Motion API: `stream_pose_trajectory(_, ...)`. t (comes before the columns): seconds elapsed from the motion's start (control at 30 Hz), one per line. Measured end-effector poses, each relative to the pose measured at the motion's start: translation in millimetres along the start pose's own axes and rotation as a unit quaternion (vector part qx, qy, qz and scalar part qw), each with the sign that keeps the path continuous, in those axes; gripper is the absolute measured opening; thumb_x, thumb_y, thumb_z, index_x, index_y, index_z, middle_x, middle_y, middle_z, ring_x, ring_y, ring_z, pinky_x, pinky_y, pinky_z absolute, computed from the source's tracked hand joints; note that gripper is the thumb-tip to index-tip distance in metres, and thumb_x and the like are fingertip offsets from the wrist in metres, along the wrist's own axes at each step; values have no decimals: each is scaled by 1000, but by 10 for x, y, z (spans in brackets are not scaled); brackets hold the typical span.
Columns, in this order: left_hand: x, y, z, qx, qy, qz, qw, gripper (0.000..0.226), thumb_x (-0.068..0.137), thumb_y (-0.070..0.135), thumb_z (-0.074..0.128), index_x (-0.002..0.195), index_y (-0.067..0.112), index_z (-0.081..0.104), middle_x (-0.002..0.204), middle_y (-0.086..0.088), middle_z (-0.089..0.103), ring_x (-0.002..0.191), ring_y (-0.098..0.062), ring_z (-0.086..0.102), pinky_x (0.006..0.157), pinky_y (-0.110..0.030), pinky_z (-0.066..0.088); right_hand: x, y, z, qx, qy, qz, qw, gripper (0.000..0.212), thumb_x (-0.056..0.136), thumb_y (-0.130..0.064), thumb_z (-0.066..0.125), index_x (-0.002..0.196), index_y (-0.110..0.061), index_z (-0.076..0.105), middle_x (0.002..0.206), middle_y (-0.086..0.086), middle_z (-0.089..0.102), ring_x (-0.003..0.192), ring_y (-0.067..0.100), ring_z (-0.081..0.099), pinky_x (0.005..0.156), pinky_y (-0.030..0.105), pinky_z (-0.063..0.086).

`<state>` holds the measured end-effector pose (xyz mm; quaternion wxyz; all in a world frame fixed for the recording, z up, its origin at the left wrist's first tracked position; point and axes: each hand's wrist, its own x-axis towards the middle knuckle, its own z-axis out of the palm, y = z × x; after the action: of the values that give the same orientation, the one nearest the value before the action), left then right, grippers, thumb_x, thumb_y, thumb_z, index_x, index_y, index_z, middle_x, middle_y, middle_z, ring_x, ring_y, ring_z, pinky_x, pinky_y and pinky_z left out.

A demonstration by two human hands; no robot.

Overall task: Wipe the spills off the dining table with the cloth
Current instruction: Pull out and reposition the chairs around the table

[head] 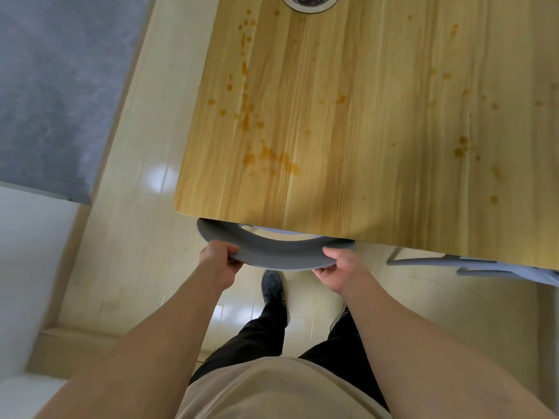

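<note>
Both grips, left hand (218, 257) and right hand (338, 269), clasped the grey chair back (272, 252), spills (266, 157) on the desk (378, 192) at twelve o'clock.

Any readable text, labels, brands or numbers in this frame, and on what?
None. No lettering shows on the wooden table, the grey chair back gripped by the left hand and right hand, the round dish at the far edge, or the shoe.

Worktop (378, 182): light wood-grain top, rounded near-left corner. Orange-brown spills (246, 116) dot it: a trail down the left side, pooled patch toward the near edge, scattered drops (461, 146) along the right side.
</note>
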<state>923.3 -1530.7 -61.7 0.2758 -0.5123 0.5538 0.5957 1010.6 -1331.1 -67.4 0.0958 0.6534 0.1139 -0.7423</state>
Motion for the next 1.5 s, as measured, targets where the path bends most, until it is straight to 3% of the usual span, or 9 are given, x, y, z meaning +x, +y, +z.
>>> stream_pose_trajectory(0.23,-31,78,34,122,13,-19,992,31,77,-10,43,103,5,50,96,-14,52,80,-33,59,83,-49,53,-5,12,37,27,28,16,999,25,91,4,54,115,-3,51,112,14,61,106,32,59,95,42,49)
stream_pose_trajectory(0.4,-90,103,74,245,77,-2,966,37,86,12,45,122,7,42,119,-16,54,105,-37,59,93,-49,48,-16,-64,42,1,57,50,997,20,91,4,55,109,-2,52,111,14,58,108,30,58,91,38,50)
stream_pose_trajectory(0.53,-22,232,88,481,123,90,863,39,85,18,46,119,4,31,126,-19,49,110,-36,50,93,-42,43,53,-76,92,-18,60,37,997,9,92,5,50,98,0,54,110,12,59,105,29,59,95,36,46)
stream_pose_trajectory(0.63,166,375,113,565,69,22,822,73,81,29,47,141,-4,22,129,-25,51,111,-41,56,94,-37,43,105,1,120,-15,80,4,997,22,92,6,44,110,-2,54,106,16,60,90,33,60,89,40,47)
stream_pose_trajectory(0.77,194,634,129,677,17,-56,734,69,88,30,42,141,-10,22,88,-24,66,73,-35,65,57,-38,47,119,97,211,-12,144,-37,989,35,85,-4,54,120,-2,53,123,14,55,111,35,54,99,43,44)
stream_pose_trajectory(0.93,315,1039,118,787,-80,-79,606,59,97,30,31,144,-6,27,111,-25,65,107,-39,61,84,-45,47,54,539,507,54,199,-89,974,46,92,-11,52,136,-1,43,128,12,47,115,30,47,97,37,40)
stream_pose_trajectory(1.1,226,1150,-31,843,-145,-22,518,50,88,18,48,133,-3,46,107,-20,69,89,-30,67,49,-28,44,6,1138,894,198,150,-69,966,38,90,3,47,128,-2,47,124,16,54,107,30,55,85,38,48)
stream_pose_trajectory(1.2,232,1159,-96,861,-155,15,485,41,93,22,39,127,1,47,103,-18,70,61,-24,58,48,-24,39,-7,1315,1000,226,132,-60,963,31,90,4,47,120,-4,49,129,14,52,101,29,53,81,39,48)
stream_pose_trajectory(1.5,410,1337,-155,892,-186,59,409,50,93,48,32,118,9,49,115,-13,65,90,-24,60,76,-30,45,-105,1613,1151,296,116,-136,938,38,88,9,43,124,0,49,114,19,59,93,33,59,77,43,52)
